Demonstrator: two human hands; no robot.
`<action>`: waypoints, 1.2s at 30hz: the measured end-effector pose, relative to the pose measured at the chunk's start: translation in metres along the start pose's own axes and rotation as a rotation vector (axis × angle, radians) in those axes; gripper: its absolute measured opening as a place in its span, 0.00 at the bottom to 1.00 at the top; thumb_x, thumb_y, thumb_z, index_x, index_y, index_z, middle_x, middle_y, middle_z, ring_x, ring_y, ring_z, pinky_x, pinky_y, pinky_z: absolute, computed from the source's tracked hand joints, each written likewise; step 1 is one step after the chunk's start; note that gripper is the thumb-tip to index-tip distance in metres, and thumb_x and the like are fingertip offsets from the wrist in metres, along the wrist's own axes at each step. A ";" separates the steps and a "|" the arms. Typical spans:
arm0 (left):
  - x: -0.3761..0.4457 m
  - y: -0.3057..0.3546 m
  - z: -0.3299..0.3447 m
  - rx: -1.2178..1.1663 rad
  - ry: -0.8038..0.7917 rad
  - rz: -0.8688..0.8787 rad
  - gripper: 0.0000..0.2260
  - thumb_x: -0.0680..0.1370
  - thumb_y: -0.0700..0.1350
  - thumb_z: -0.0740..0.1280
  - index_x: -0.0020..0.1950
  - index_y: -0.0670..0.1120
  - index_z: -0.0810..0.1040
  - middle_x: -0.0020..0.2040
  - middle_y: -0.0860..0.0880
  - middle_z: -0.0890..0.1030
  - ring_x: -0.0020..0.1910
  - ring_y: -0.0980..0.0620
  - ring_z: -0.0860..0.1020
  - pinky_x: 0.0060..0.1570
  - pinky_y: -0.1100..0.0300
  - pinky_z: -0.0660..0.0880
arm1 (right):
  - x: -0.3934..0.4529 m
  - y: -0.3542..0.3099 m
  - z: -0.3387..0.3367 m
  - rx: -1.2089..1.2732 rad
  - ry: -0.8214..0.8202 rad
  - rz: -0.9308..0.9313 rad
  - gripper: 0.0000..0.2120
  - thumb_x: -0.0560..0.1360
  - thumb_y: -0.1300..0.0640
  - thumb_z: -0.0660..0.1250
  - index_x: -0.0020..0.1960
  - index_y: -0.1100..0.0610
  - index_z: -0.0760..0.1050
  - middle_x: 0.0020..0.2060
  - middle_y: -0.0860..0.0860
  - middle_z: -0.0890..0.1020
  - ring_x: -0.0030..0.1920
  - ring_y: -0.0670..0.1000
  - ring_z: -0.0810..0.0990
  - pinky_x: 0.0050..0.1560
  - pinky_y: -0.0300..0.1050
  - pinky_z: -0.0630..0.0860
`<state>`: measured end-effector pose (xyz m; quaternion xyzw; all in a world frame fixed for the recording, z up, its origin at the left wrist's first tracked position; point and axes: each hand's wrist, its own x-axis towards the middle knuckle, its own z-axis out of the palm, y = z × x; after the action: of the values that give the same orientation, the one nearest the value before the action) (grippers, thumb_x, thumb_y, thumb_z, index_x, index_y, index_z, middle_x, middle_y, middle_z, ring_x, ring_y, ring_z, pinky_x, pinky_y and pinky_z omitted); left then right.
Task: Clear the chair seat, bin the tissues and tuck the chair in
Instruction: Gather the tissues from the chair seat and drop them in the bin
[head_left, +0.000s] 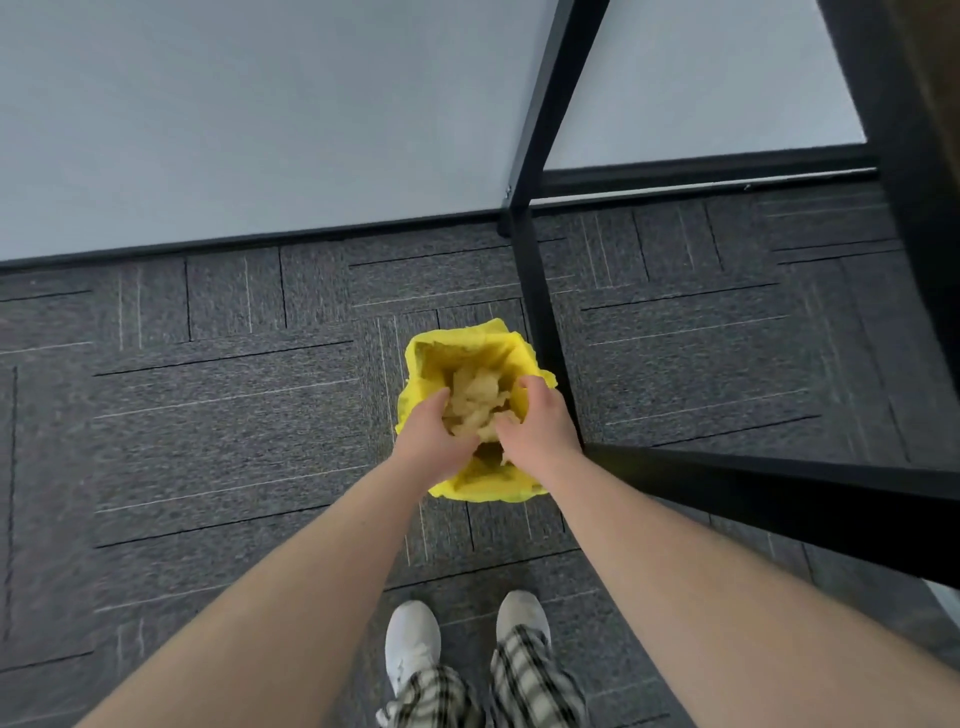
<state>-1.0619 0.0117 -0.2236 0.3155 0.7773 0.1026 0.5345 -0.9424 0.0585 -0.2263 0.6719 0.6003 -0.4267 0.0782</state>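
Hands, tissues, yellow-lined bin

Two hands, one yellow-lined bin, one tissue wad, two white shoes.

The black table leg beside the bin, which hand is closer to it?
Right. The right hand is over the bin's right side, next to the leg; the left hand is at the bin's left side, with the tissues between them.

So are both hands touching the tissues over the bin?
Touching. The head view shows the left hand and right hand cupped against the tissues above the yellow-lined bin.
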 end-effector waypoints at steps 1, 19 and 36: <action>-0.003 0.002 -0.004 0.040 -0.010 0.001 0.33 0.76 0.46 0.67 0.78 0.51 0.55 0.75 0.48 0.64 0.69 0.45 0.70 0.61 0.53 0.73 | -0.003 -0.001 -0.004 -0.006 -0.001 0.003 0.25 0.79 0.52 0.63 0.73 0.52 0.60 0.68 0.55 0.67 0.63 0.57 0.73 0.57 0.49 0.73; -0.139 0.112 -0.056 0.843 -0.223 0.151 0.35 0.77 0.56 0.64 0.78 0.49 0.52 0.75 0.45 0.64 0.72 0.42 0.67 0.68 0.50 0.69 | -0.172 0.005 -0.118 -0.015 -0.086 -0.010 0.30 0.79 0.45 0.61 0.76 0.53 0.57 0.74 0.52 0.65 0.71 0.57 0.67 0.67 0.53 0.68; -0.419 0.148 0.060 1.140 -0.277 0.458 0.31 0.79 0.56 0.61 0.78 0.47 0.54 0.73 0.46 0.68 0.68 0.45 0.71 0.60 0.58 0.69 | -0.446 0.155 -0.186 0.103 0.151 0.052 0.32 0.78 0.43 0.61 0.78 0.49 0.52 0.77 0.51 0.59 0.75 0.55 0.61 0.73 0.54 0.62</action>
<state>-0.8559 -0.1352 0.1462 0.7197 0.5461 -0.2578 0.3426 -0.6798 -0.1978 0.1244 0.7207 0.5640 -0.4029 0.0093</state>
